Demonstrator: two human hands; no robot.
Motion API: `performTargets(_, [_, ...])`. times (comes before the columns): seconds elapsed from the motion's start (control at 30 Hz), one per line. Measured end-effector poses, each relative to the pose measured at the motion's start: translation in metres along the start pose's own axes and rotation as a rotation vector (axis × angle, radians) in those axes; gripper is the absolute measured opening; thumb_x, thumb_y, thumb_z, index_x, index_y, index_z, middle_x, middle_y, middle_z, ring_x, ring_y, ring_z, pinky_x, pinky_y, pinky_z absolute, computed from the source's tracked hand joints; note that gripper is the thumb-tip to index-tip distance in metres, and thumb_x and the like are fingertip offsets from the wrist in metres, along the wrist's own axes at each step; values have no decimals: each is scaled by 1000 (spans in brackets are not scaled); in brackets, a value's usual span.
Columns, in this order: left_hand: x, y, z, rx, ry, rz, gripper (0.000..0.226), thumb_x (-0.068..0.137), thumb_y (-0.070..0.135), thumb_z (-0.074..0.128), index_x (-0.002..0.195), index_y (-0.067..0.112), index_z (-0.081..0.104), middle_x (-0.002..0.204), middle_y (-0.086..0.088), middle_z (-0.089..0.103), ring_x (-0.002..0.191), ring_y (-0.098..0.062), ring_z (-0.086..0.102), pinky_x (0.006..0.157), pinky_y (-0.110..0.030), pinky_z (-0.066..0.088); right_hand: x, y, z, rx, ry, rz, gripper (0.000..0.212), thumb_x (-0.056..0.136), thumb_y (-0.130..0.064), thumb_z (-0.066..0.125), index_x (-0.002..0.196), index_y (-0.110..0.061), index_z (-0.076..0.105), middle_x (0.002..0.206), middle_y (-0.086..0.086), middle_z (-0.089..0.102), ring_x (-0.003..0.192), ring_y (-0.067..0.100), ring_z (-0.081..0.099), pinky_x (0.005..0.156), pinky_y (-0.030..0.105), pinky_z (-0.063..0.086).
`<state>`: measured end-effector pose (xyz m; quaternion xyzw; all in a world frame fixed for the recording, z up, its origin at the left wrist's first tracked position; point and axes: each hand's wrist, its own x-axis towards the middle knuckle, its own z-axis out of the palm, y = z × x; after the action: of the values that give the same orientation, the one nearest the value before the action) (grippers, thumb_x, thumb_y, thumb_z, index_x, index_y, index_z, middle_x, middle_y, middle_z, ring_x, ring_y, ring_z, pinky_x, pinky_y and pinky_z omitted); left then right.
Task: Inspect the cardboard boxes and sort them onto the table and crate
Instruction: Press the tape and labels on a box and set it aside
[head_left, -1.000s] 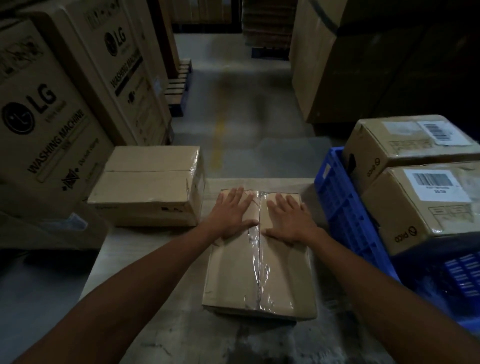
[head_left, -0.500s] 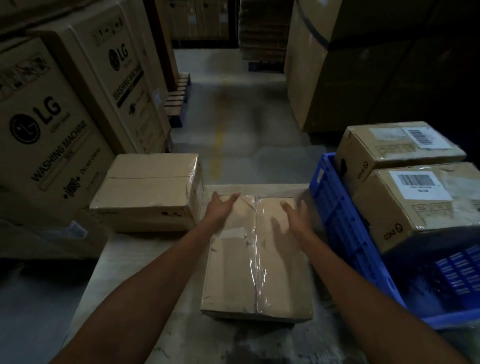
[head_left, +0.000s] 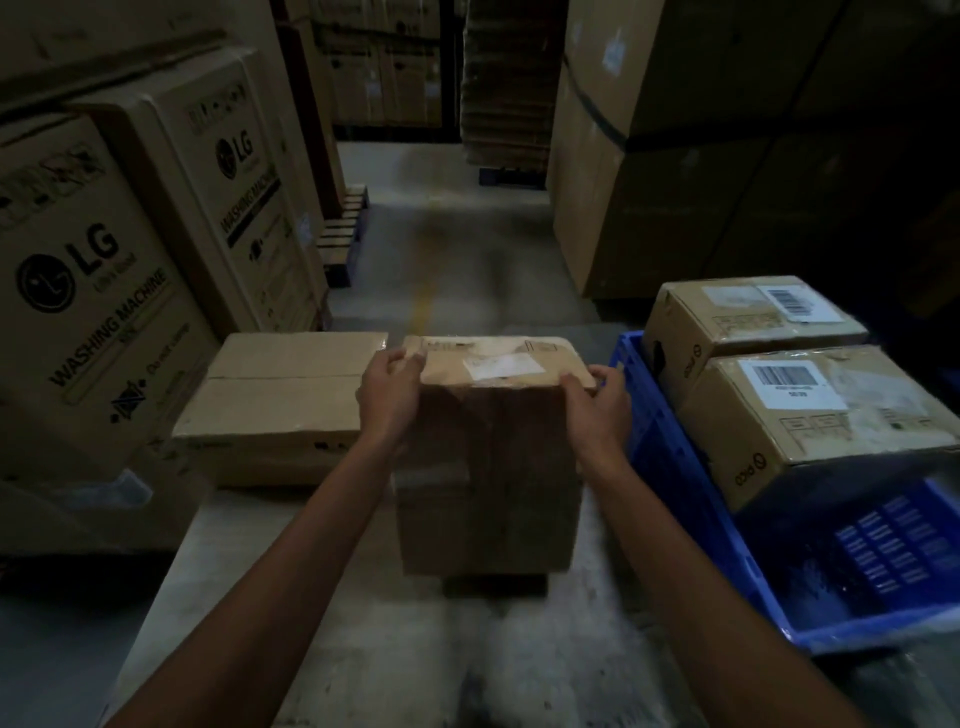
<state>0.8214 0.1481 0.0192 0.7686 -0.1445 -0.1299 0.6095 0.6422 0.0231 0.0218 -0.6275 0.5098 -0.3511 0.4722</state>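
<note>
— Where is the cardboard box (head_left: 488, 467)?
— Up on end over the tabletop (head_left: 363, 649), between both hands. I cannot tell whether its lower edge touches.
— The grip?
— The left hand (head_left: 389, 397) clasps its upper left corner, the right hand (head_left: 597, 410) the upper right.
— Neighbours?
— A flat box (head_left: 280, 405) lies just left. The blue crate (head_left: 670, 467) on the right holds labelled boxes (head_left: 826, 410).
</note>
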Motion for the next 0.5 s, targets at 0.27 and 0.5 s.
performTargets(0.27, [-35,-53,-34,144,-86,138,38,96,21,62,133,18,58,139,-6,55,132,-27,46,108,-41,40,-56,30,-8,-166,-81,-79,48,97,-24,64,139,-19,42,136,5,44,99,9,49,52,5,41])
performTargets(0.5, [-48,-39,-44,660,-122,779,41,97,34,51,131,12,59,148,-14,47,134,-30,43,106,-47,41,-66,19,0,-552,-73,-684,41,94,-26,61,133,-15,56,142,6,51,130,22,49,105,40,45])
